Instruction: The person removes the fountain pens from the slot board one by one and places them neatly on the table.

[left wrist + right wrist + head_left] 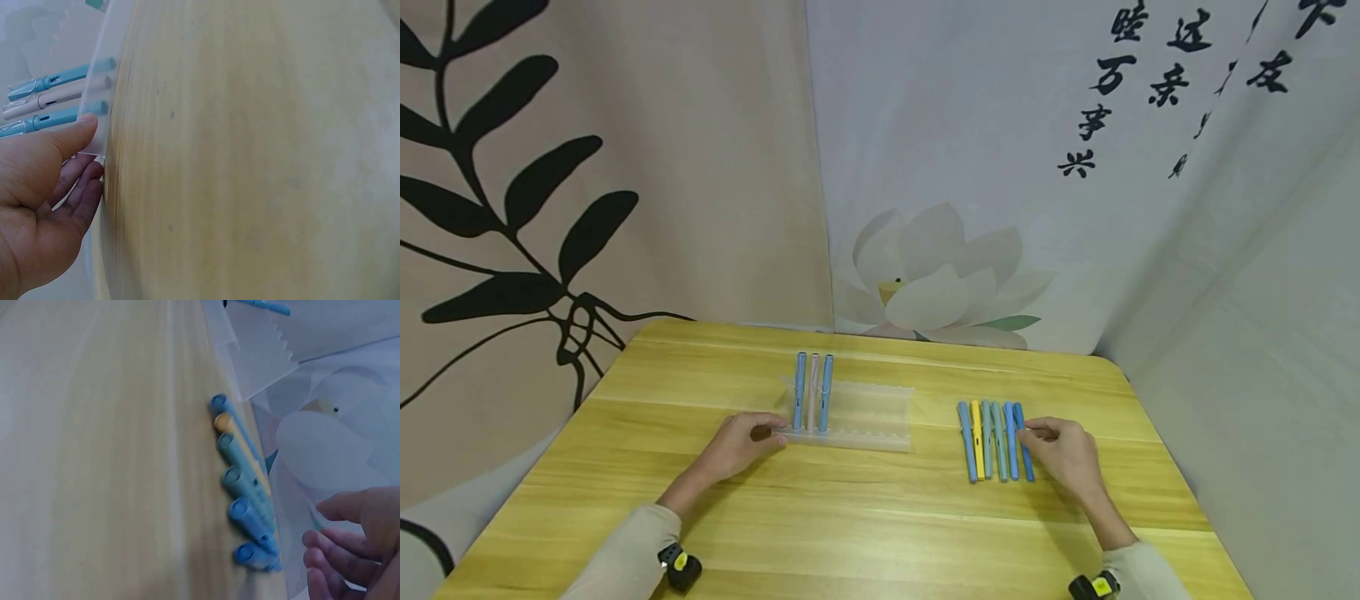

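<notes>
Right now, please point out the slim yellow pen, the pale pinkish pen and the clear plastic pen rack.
Slim yellow pen [977, 440], head view: midway along its length.
Pale pinkish pen [812, 392], head view: midway along its length.
Clear plastic pen rack [859, 410], head view: bare panel beside its pens.

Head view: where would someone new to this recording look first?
Probably at the big black leaf print on the backdrop at upper left, the boldest shape in view. Next, likely the row of pens right of centre on the table, its single yellow pen bright among blues and greens, with the right hand at the row's right end. Left of centre, the left hand pinches a corner of the clear rack holding three pens.
</notes>
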Motion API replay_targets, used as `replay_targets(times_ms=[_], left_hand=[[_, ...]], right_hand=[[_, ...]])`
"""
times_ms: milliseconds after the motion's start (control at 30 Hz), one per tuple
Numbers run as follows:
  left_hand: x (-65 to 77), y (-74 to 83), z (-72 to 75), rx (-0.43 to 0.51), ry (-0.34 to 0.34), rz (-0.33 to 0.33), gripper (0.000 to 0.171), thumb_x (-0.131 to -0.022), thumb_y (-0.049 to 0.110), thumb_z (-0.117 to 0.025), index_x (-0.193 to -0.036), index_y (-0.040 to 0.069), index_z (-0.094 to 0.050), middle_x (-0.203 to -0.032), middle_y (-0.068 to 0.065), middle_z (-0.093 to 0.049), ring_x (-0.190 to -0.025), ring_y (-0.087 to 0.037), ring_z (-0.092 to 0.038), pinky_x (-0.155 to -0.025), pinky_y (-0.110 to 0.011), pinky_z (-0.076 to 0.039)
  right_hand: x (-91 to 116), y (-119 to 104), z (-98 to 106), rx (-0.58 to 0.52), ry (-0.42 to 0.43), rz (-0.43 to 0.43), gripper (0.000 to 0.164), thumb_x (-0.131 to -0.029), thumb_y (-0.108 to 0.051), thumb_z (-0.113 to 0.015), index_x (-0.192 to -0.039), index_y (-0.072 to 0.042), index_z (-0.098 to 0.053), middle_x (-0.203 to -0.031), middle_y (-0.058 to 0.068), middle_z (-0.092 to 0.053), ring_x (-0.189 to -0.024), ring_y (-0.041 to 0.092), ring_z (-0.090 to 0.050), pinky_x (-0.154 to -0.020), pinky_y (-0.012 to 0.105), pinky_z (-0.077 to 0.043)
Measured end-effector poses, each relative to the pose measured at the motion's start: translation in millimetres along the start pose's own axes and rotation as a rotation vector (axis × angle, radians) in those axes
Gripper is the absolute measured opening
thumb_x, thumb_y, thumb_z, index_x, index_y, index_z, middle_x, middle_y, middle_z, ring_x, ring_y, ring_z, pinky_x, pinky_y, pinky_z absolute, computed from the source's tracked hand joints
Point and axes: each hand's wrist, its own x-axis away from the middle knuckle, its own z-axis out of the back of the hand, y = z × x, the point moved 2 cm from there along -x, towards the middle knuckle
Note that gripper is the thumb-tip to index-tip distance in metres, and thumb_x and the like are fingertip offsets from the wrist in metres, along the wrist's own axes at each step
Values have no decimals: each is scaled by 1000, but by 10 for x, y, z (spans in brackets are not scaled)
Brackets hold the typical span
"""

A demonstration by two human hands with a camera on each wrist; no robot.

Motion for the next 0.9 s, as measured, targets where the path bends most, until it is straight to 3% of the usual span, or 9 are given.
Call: replay_targets(times_ms=[267, 433, 900], left_hand=[[8, 9, 2, 2, -1, 6, 23, -96, 16, -73, -117, 7, -75, -120, -11, -73, -117, -34, -66, -100, -55, -52], [3, 3, -2, -6, -1, 8, 23, -96, 17, -73, -118, 8, -75, -121, -11, -73, -119, -35, -65, -101, -56, -51], [12, -10, -5, 5, -7, 5, 24, -96, 18, -73, -118, 9, -75, -121, -10, -73, -115, -31, -66, -97, -51, -54]], right_hand=[[-52, -301, -67, -105, 3, 95, 29, -93, -20, -77, -116, -2, -76, -100, 11, -78, -91, 28, -73, -72, 30, -60], [-84, -447, -164, -167, -3, 161, 29, -94, -24, -77, -117, -6, -76, -102, 6, -78, -91, 23, -71, -73, 24, -58], [-144, -890, -569, -283, -70, 295, 27, -94, -28, -77, -116, -13, -77, -103, 0, -78, -90, 16, -71, -77, 27, -59]])
